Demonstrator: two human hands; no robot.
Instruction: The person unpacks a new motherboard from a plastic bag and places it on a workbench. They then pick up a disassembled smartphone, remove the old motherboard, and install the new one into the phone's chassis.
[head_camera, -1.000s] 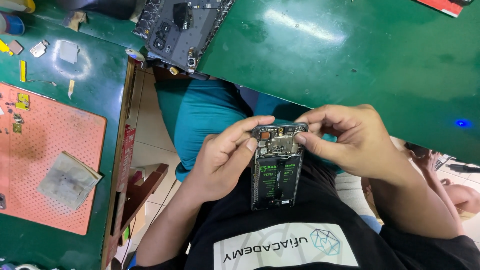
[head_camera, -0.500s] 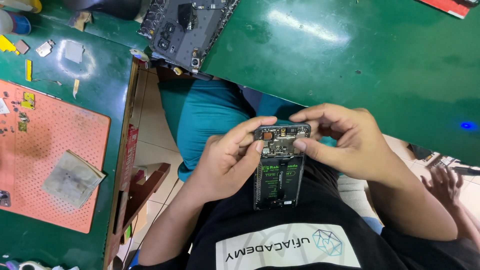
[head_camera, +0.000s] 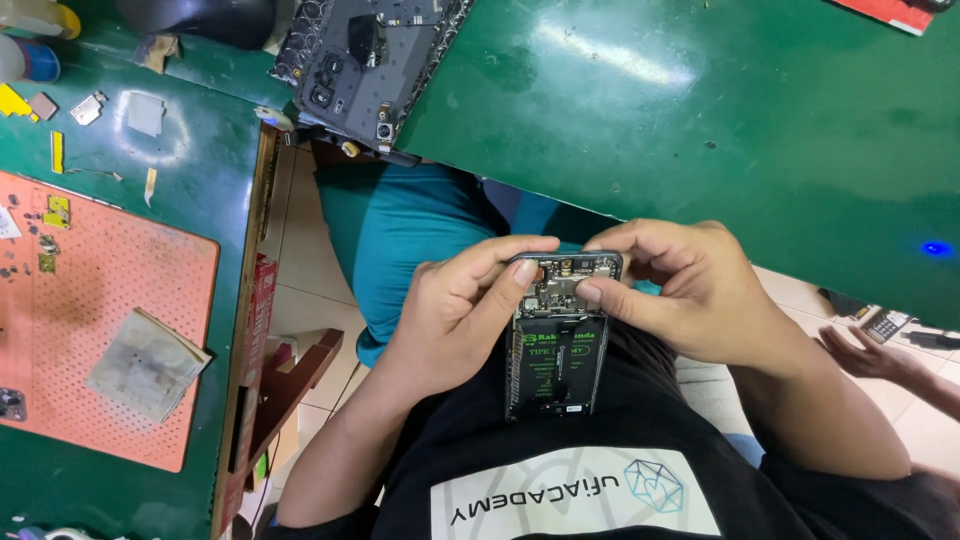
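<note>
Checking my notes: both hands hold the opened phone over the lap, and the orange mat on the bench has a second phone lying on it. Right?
Not quite. In the head view both hands hold the opened phone over the lap, but the orange mat carries a folded grey cloth and small parts, not a phone.

Opened phone (head_camera: 556, 340), held between left hand (head_camera: 455, 310) and right hand (head_camera: 690, 290): dark metal-looking frame, glossy black battery face, matt circuit board at its top end. Green table (head_camera: 700, 110), above the phone: smooth, glossy surface with bright reflections. Detached back cover (head_camera: 365, 60), on the table's near edge: dark plastic, matt inside, studded with small parts. Orange mat (head_camera: 90, 310), far left of the phone: matt, rubbery, perforated and soiled. Folded cloth (head_camera: 148, 363) on the mat: grey, rough, stained. Black shirt (head_camera: 520, 460), under the phone: soft matt fabric.
</note>
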